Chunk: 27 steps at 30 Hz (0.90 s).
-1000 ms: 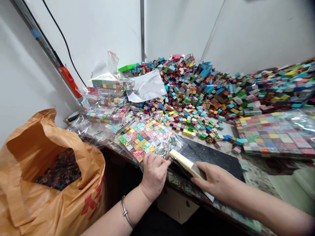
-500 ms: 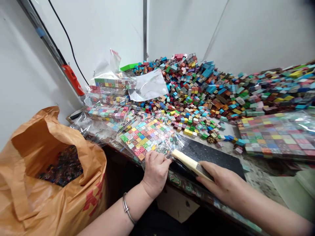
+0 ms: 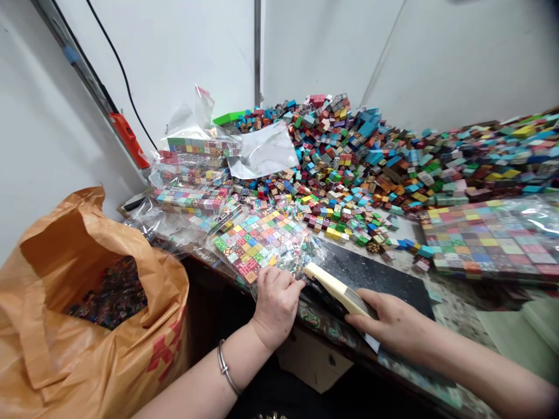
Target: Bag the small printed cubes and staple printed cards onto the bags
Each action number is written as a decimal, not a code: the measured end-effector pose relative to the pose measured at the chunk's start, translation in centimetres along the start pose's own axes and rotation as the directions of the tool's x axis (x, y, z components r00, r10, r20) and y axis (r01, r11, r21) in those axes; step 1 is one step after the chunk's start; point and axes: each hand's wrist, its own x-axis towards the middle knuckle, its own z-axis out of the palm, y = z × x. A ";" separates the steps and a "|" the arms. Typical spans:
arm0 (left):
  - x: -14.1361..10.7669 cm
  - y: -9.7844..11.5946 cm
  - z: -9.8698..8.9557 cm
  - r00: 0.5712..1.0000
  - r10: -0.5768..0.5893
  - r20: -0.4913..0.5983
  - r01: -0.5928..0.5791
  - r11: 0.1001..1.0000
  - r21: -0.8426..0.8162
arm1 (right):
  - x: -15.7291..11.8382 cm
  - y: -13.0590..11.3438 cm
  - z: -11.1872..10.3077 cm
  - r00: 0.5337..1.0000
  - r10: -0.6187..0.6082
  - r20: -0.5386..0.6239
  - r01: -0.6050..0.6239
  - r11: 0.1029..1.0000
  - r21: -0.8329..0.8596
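A clear plastic bag of patterned cubes laid in a flat grid [image 3: 262, 238] lies at the table's front edge. My left hand [image 3: 277, 299] is closed on the near edge of this bag, a bracelet on its wrist. My right hand [image 3: 382, 320] grips a long cream-coloured tool [image 3: 334, 286] between thumb and fingers. The tool's far end is close to the left fingertips, at the bag's right side. Beneath and beyond the tool lies a black board [image 3: 379, 276]. A pale flat piece shows under the right fingers.
Loose coloured cubes [image 3: 349, 157] form a big heap along the wall. Bagged cubes [image 3: 192, 198] are stacked at left, and another bagged grid [image 3: 489, 238] lies at right. An orange bag [image 3: 166, 349] with small dark items stands front left.
My right hand and the tool have shifted slightly, and a pale flat piece now shows below the tool. My left hand has stayed almost still on the bag.
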 end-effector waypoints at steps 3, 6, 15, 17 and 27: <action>0.1 0.0 0.0 1.000 -0.001 0.000 0.001 1.000 -0.001 | -0.1 0.0 -0.6 0.999 -0.028 -0.019 0.027 0.999 -0.045; 0.2 0.1 0.0 1.000 -0.001 0.015 0.000 1.000 0.016 | -0.5 0.0 -1.1 0.998 -0.030 -0.060 0.024 0.994 -0.111; 0.4 0.0 -0.1 0.996 -0.032 0.078 0.029 0.999 0.032 | -1.0 1.1 0.3 0.991 -0.055 -0.120 0.047 0.996 -0.072; 0.4 0.1 -0.1 0.997 -0.030 0.072 0.028 0.999 0.038 | -0.9 1.2 0.8 0.986 -0.073 -0.152 0.061 0.995 -0.081; 0.3 0.1 -0.1 0.998 -0.011 0.069 0.010 1.000 0.024 | -0.6 0.3 -0.7 0.998 0.054 -0.009 -0.053 0.996 0.077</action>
